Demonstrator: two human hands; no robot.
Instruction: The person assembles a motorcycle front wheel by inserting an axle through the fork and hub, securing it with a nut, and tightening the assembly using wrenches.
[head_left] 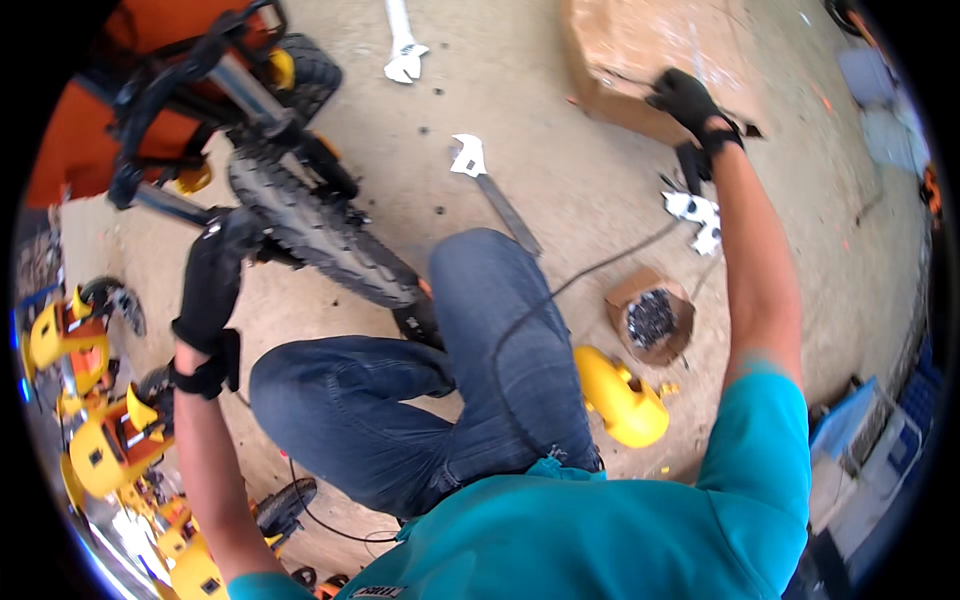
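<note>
My left hand [212,275], in a black glove, grips the knobby black tyre of a small bicycle wheel [320,235] lying on the concrete floor in front of my knees. My right hand [690,100], also gloved in black, is stretched far out to the upper right, with its curled fingers at the edge of a flat brown cardboard piece [620,50]. Whether it holds anything is hidden by the glove. A small white and black part [697,215] lies on the floor just below that wrist.
An adjustable wrench [485,175] lies beyond my knee, and a second one [403,55] farther off. A small cardboard box of dark little parts [650,318], a yellow plastic part [620,395] and a thin black cable [600,265] lie at my right. Several yellow small bikes [100,440] crowd the left.
</note>
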